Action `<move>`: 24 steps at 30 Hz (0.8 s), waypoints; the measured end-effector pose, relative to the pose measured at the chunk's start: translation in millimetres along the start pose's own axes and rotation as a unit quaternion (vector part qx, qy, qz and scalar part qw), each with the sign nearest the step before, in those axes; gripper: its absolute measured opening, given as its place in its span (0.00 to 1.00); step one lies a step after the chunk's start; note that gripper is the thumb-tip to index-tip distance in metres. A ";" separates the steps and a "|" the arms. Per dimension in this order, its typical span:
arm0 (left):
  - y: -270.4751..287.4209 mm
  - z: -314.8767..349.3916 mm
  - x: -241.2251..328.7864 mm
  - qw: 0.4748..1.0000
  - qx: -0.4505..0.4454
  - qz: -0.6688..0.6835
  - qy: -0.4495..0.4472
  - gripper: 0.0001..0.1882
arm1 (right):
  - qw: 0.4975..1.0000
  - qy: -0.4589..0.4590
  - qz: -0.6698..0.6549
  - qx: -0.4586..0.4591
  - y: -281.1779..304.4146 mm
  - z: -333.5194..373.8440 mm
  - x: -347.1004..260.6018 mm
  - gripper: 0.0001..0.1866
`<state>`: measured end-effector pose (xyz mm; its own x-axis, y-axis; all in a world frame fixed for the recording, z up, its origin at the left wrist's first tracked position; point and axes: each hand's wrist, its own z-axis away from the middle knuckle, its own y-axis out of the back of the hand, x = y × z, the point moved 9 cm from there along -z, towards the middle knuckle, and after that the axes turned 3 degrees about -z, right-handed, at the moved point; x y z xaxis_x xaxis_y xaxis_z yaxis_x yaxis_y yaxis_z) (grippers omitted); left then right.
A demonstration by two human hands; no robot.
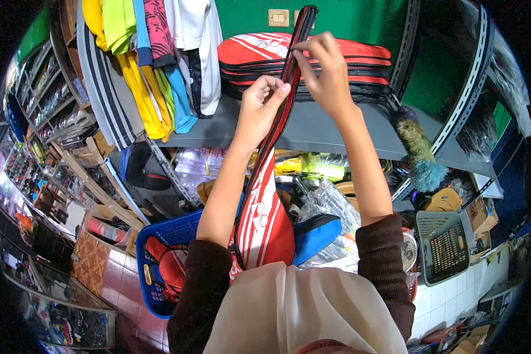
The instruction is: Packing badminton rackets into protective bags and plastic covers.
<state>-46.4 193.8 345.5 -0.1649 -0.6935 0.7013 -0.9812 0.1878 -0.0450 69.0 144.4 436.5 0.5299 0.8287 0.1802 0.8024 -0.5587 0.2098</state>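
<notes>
A long red and white racket bag point(274, 227) stands on end before me, its narrow side with a dark zipper strip turned up toward me. Its wide end is low against my body, and the thin end reaches up past the shelf edge. My left hand point(262, 109) is closed around the bag's edge, with the thumb along the strip. Farther up, the fingers of my right hand point(324, 69) pinch at the strip near the thin end. Whether they hold a zipper pull is too small to tell. Behind the hands, several similar red racket bags point(360, 53) lie stacked on the grey shelf point(348, 127).
Shirts and shorts point(147, 71) hang at the left of the shelf. A blue basket point(177, 227) with red bags stands low left, beside a blue bag point(317, 237). A grey basket point(442, 245) and a fluffy duster point(419, 150) are at the right.
</notes>
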 end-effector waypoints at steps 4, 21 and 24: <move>-13.9 21.1 10.2 1.000 -0.022 -0.009 0.005 0.06 | 0.988 -0.090 -0.067 0.108 24.4 -24.4 26.5 0.06; -1.9 -18.1 -7.2 0.976 0.156 0.154 0.003 0.06 | 0.948 -0.255 -0.182 0.046 -37.9 86.0 -6.6 0.38; 2.4 -46.7 -27.5 0.962 0.164 0.218 0.015 0.08 | 0.926 -0.324 -0.192 -0.005 -40.0 139.1 -37.1 0.38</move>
<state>-39.6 245.8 359.3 -0.5700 -0.5775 0.5844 -0.7988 0.2230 -0.5588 55.4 140.7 287.8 0.2623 0.8103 -0.5240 0.9650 -0.2164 0.1483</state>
